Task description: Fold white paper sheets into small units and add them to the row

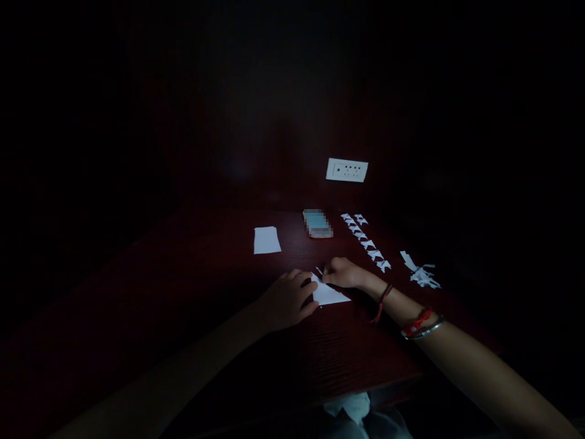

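Observation:
A small white paper sheet point(329, 295) lies on a dark red wooden table point(192, 292), partly folded. My left hand point(287, 299) rests on its left edge, fingers curled and pressing the paper down. My right hand point(342, 272) is at the sheet's top corner, fingers pinched on the paper edge. Red thread and bangles circle my right wrist point(418, 323). The scene is very dim.
A row of several small folded paper shapes point(365, 242) runs diagonally at the right. Paper scraps point(421, 271) lie further right. A white square sheet point(266, 239) and a blurred small box point(317, 223) sit behind. A white wall socket point(346, 170) is on the wall.

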{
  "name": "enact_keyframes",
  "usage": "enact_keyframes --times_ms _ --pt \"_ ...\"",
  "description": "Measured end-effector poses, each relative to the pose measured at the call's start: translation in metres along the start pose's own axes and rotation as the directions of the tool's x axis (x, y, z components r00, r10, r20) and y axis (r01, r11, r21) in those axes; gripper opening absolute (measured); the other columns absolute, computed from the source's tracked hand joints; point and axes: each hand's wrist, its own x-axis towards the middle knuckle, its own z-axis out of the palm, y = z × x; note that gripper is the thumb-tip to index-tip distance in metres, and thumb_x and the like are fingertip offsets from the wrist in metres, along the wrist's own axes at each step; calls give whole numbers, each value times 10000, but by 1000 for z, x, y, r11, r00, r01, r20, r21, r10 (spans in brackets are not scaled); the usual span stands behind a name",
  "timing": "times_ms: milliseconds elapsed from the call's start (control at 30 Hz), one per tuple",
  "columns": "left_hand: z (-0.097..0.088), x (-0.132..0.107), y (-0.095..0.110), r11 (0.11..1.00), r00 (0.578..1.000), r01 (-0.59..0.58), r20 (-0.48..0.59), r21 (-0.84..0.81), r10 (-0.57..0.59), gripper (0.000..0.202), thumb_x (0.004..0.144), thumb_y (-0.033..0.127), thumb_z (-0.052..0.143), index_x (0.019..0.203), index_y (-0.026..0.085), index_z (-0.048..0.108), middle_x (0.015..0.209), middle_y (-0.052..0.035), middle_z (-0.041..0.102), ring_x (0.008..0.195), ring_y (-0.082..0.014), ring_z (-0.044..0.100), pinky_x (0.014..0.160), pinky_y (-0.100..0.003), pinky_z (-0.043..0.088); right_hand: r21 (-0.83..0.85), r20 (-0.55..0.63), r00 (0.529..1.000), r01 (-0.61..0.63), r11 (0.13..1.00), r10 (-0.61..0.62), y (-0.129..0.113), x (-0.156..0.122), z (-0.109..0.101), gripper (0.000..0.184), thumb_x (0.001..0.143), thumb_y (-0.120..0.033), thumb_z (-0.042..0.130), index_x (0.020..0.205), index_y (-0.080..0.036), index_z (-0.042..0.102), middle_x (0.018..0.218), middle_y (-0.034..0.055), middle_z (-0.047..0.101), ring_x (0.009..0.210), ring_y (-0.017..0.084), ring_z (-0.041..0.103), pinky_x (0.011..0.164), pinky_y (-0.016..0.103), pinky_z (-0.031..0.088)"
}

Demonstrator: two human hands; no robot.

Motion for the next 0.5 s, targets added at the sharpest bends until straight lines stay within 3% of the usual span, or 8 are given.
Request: enact_keyframes --times_ms 100,267,500 --pt "0 0 0 1000 1000 3 5 -5 -3 224 790 328 438 927 158 489 1083 -95 447 980 -244 402 786 -393 353 1 -15 1000 -11 1000 11 3 -4 0 206 686 -242 454 676 -112 613 614 30 589 540 88 498 463 161 328" --pt "1 0 -2 1000 1000 1 -1 -14 -1 228 786 328 437 927 156 488 1074 -93 450 975 -242 404 783 -392 353 4 8 999 32 999 -32 3 -7 -1 263 695 -342 469 690 -121 611 622 25 592 553 91 506 480 163 339" --pt "2 0 -3 1000 1000 -1 13 7 1 223 786 319 440 934 157 483 1095 -94 437 985 -246 396 789 -392 352 -30 -11 1000 28 999 -28 2 -11 -2 197 686 -242 457 671 -115 606 631 32 596 563 95 507 500 170 342"
